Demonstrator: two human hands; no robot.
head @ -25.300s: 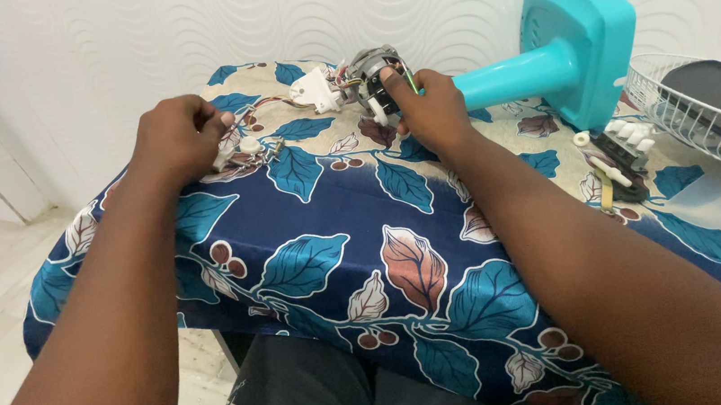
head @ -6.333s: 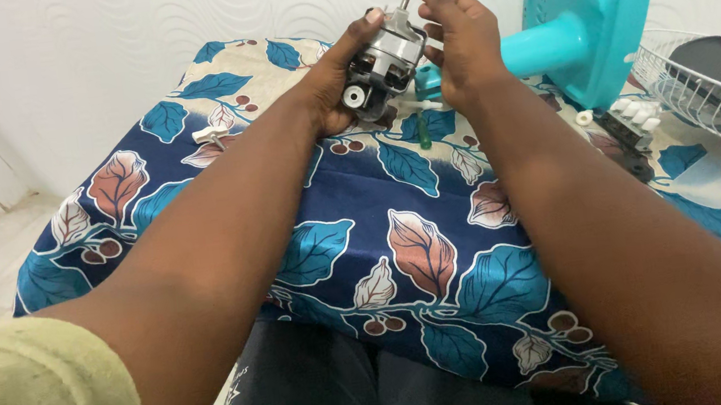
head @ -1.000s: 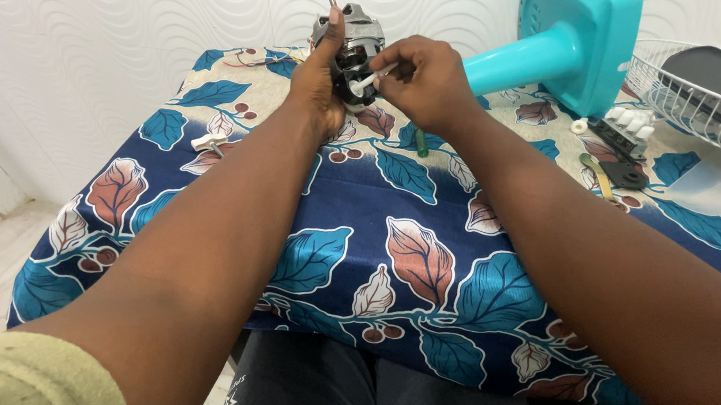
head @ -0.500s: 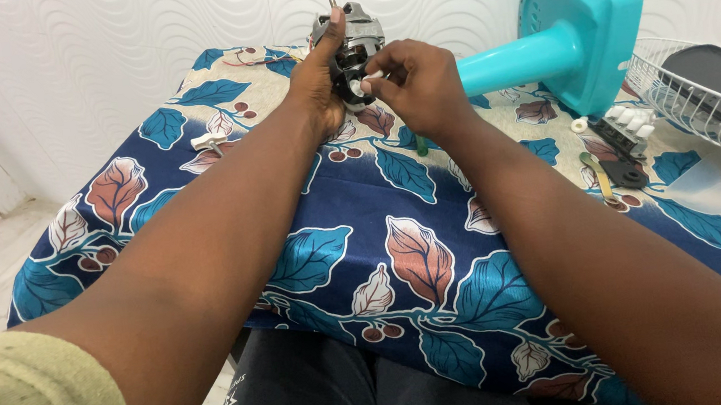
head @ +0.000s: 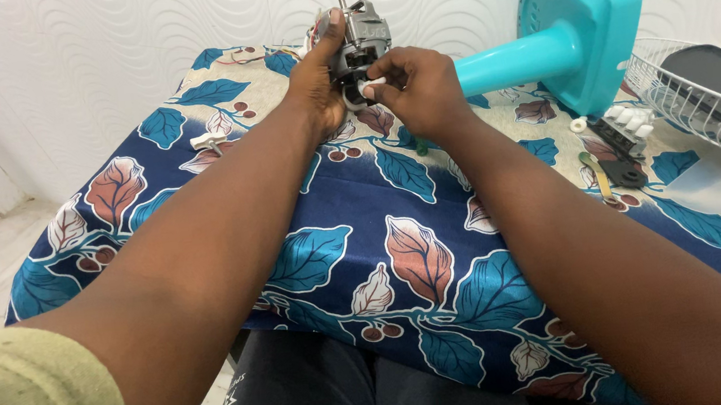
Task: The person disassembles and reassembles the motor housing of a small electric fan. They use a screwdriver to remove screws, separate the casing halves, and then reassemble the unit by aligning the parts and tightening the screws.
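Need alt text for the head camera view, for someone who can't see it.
Both hands hold a small grey fan motor, shaft up, above a leaf-print cloth: the left hand grips its side, and the right hand pinches at its front. A teal fan stand lies to the right, beside a wire grille.

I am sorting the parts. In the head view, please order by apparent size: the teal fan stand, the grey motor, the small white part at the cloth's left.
1. teal fan stand, largest.
2. grey motor, partly covered by both hands.
3. small white part, smallest.
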